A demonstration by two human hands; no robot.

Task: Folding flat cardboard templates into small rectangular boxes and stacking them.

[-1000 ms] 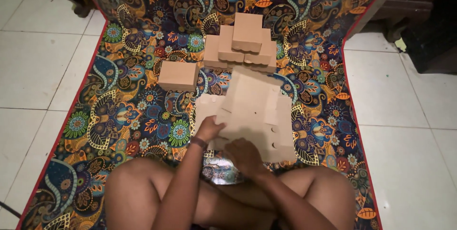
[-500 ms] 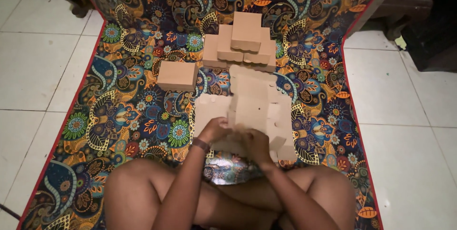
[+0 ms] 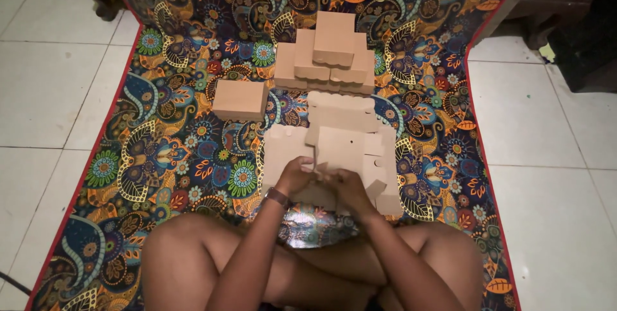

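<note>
With both the left hand and right hand curled closed on the flat cardboard box blank (lying just beyond the knees), crease each fold line squarely, 1 at a time.

The flat cardboard blank, tilted up at an angle a second ago, now lies lower and squarer over the pile of flat blanks. The left hand and right hand have drawn together at its near edge, fingers almost touching.
</note>
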